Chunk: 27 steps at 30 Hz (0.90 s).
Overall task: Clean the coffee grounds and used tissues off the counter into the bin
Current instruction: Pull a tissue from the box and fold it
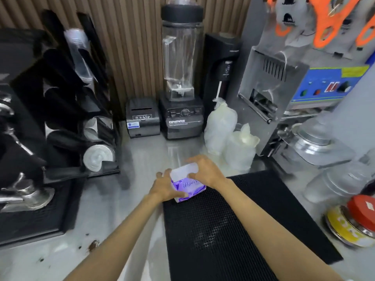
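A purple and white tissue pack point(187, 186) stands at the far left corner of a black perforated mat point(233, 224). My left hand point(166, 186) grips the pack's left side. My right hand point(207, 169) rests over its white top, fingers curled on the tissue there. Brown coffee grounds point(93, 245) lie scattered on the grey counter point(125, 226) at the lower left, left of my left forearm. No bin is in view.
A blender point(181, 78) and a small black printer point(142, 119) stand at the back. Two tied white plastic bags point(229, 132) sit behind the pack. A black cup and lid rack point(81, 110) is at left, a sealing machine point(294, 78) at right, tins point(353, 226) at right front.
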Each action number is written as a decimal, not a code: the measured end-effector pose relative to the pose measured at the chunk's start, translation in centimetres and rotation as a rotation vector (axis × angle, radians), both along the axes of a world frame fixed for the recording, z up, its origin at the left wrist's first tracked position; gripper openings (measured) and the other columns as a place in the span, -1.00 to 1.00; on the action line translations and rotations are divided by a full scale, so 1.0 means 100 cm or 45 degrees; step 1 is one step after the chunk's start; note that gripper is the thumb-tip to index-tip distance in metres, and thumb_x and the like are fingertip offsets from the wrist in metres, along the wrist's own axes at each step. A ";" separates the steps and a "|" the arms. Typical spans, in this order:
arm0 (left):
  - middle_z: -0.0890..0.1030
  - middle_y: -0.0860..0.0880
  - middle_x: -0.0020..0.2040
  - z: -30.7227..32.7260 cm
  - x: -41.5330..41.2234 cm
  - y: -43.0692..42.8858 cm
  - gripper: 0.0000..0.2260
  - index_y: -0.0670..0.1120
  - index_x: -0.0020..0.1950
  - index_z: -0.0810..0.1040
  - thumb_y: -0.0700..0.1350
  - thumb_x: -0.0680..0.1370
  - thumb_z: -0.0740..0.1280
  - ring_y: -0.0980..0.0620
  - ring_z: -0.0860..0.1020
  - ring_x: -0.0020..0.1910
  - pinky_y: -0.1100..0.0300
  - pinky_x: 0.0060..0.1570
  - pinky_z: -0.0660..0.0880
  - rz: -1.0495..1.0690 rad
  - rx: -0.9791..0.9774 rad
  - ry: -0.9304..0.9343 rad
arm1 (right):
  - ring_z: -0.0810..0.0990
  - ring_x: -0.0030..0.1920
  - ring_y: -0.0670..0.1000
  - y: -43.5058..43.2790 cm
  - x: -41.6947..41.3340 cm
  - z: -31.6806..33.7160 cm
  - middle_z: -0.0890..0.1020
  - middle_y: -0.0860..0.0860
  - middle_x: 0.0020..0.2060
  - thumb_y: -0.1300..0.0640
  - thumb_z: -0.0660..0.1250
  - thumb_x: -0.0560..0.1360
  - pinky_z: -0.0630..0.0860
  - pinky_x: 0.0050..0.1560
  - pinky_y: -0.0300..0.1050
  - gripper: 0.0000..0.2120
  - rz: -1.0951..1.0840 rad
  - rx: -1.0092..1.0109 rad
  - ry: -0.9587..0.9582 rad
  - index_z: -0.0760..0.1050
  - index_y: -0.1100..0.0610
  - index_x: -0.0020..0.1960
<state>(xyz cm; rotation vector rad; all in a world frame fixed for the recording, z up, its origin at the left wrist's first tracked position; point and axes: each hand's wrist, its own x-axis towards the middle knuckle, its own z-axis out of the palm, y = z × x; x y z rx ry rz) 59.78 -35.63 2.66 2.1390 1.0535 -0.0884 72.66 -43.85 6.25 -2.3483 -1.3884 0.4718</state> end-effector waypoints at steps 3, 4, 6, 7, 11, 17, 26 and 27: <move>0.17 -0.22 0.46 -0.012 0.014 0.001 0.08 -0.16 0.50 -0.15 0.01 0.26 0.55 -0.15 0.22 0.44 0.07 0.37 0.25 0.071 -0.067 0.010 | 0.26 0.42 0.09 0.015 0.020 -0.009 0.34 0.09 0.41 0.08 0.40 0.42 0.22 0.38 -0.01 -0.38 0.185 -0.154 -0.108 0.25 0.03 0.42; 0.22 -0.21 0.44 -0.015 0.018 0.001 0.05 -0.16 0.50 -0.11 -0.03 0.26 0.56 -0.16 0.25 0.42 0.08 0.35 0.26 0.088 -0.067 -0.002 | 0.28 0.41 0.10 0.020 0.025 -0.012 0.36 0.09 0.40 0.08 0.40 0.42 0.24 0.38 0.00 -0.40 0.219 -0.179 -0.113 0.27 0.03 0.40; 0.32 -0.20 0.38 -0.021 0.024 0.003 -0.08 -0.15 0.46 0.10 -0.12 0.25 0.56 -0.15 0.34 0.34 0.13 0.29 0.31 0.127 -0.016 -0.053 | 0.39 0.33 0.12 0.027 0.036 -0.019 0.47 0.08 0.32 0.07 0.40 0.41 0.33 0.31 0.00 -0.51 0.274 -0.175 -0.137 0.40 0.04 0.32; 0.36 -0.19 0.35 -0.023 0.027 0.004 -0.17 -0.15 0.41 0.21 -0.15 0.24 0.55 -0.13 0.37 0.30 0.14 0.26 0.33 0.153 0.018 -0.080 | 0.45 0.27 0.13 0.030 0.041 -0.023 0.54 0.08 0.25 0.08 0.38 0.41 0.38 0.24 -0.01 -0.60 0.285 -0.152 -0.151 0.48 0.06 0.24; 0.42 -0.18 0.30 -0.028 0.039 0.016 -0.29 -0.15 0.34 0.34 -0.18 0.25 0.54 -0.11 0.42 0.24 0.16 0.23 0.36 0.253 0.108 -0.188 | 0.57 0.07 0.17 0.042 0.054 -0.028 0.67 0.11 0.03 0.15 0.32 0.43 0.45 -0.02 -0.08 -0.80 0.188 0.020 0.010 0.61 0.11 0.03; 0.18 -0.16 0.48 -0.032 0.051 0.039 -0.24 -0.10 0.42 0.26 -0.09 0.30 0.54 -0.08 0.20 0.46 0.14 0.43 0.16 0.181 0.091 -0.161 | 0.46 -0.21 0.06 0.062 0.068 -0.027 0.56 0.08 -0.27 0.17 0.35 0.42 0.30 -0.21 -0.19 -0.86 0.149 0.129 0.164 0.63 0.14 -0.04; 0.24 -0.18 0.49 -0.047 0.055 0.046 -0.26 -0.13 0.38 0.35 -0.08 0.26 0.55 -0.08 0.19 0.47 0.15 0.45 0.15 0.131 0.142 -0.096 | 0.61 -0.03 0.09 0.068 0.074 -0.019 0.71 0.12 -0.04 0.16 0.38 0.44 0.53 0.04 -0.04 -0.83 0.192 0.302 0.237 0.64 0.17 -0.01; 0.26 -0.18 0.47 -0.048 0.055 0.047 -0.26 -0.16 0.37 0.36 -0.08 0.25 0.56 -0.10 0.22 0.46 0.14 0.45 0.18 0.120 0.147 -0.094 | 0.62 0.02 0.09 0.069 0.075 -0.012 0.71 0.12 -0.03 0.16 0.39 0.44 0.50 0.09 -0.08 -0.83 0.162 0.370 0.275 0.65 0.18 -0.01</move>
